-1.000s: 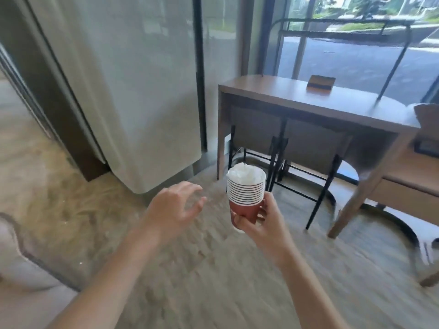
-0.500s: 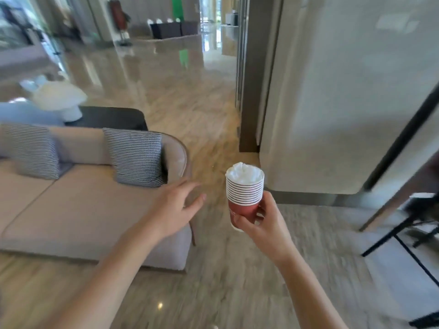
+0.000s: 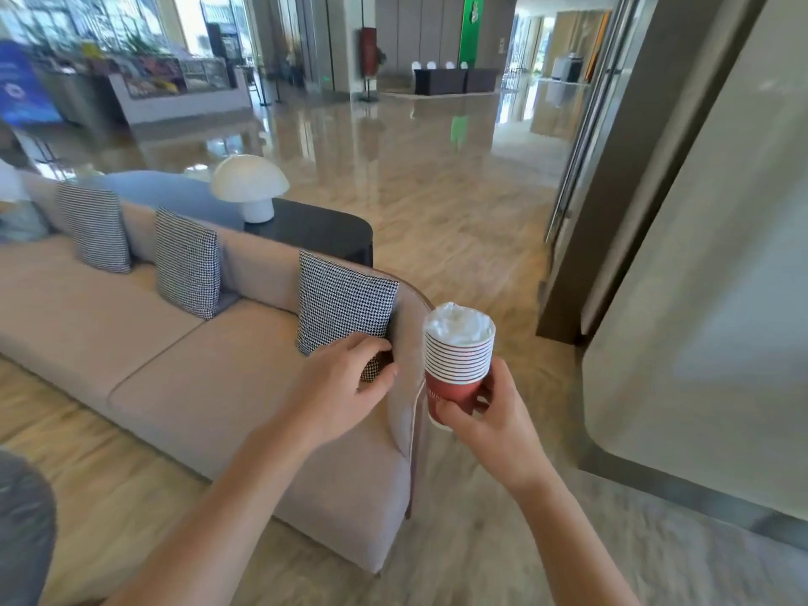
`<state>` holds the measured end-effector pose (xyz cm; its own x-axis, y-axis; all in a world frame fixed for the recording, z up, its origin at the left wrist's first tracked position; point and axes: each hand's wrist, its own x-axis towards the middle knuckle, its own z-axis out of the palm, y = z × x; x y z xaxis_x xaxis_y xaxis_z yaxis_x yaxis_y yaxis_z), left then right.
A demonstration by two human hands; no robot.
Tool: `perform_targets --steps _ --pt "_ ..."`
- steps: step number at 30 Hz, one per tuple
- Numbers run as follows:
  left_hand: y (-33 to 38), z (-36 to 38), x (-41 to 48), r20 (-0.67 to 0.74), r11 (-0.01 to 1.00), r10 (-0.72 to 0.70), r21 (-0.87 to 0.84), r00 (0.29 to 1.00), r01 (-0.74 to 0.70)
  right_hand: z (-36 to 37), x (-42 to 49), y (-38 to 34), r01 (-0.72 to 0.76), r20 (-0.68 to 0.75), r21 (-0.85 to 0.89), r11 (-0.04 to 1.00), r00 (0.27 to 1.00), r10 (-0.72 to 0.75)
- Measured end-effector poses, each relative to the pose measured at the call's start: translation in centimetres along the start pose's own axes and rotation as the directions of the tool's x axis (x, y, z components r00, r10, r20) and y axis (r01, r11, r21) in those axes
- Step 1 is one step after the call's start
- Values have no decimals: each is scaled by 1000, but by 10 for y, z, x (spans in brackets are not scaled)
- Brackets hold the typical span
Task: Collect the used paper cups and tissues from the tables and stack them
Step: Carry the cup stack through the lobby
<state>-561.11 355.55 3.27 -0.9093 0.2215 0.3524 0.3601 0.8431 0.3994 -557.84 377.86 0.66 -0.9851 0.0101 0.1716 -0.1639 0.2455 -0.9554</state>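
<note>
Turned toward sofa [image 3: 175, 378]; gripping cups [image 3: 457, 365] at red base with right hand [image 3: 485, 413], left hand [image 3: 345, 387] loosely curled, empty. Light, crushable, tissue [image 3: 459, 325] loose atop: hold low, gently.

Both forearms reach forward; left grip [image 3: 345, 387] hangs loosely curled, right grip [image 3: 489, 419] clasps the cup stack [image 3: 459, 358].

Paper cups [image 3: 454, 365], red matt, ribbed white rims; crumpled tissue [image 3: 459, 328] on top. Sofa [image 3: 196, 378] matt woven cloth. Floor [image 3: 437, 181] glossy polished stone at 12 o'clock.
</note>
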Motion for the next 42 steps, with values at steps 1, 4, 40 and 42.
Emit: perform_targets --steps 1,4,40,42 --pt "-4 1 9 0 1000 -7 7 1000 7 0 11 2 -4 10 4 1000 1000 4" --pt "-14 9 38 -3 999 -32 24 999 32 0 49 11 -17 21 29 999 1000 16" --pt "-45 268 636 95 995 20 -96 995 -11 -204 629 174 -106 -50 -106 989 994 101" --pt "-51 276 678 107 995 33 -96 994 -23 -209 665 177 -109 -71 -97 989 992 102"
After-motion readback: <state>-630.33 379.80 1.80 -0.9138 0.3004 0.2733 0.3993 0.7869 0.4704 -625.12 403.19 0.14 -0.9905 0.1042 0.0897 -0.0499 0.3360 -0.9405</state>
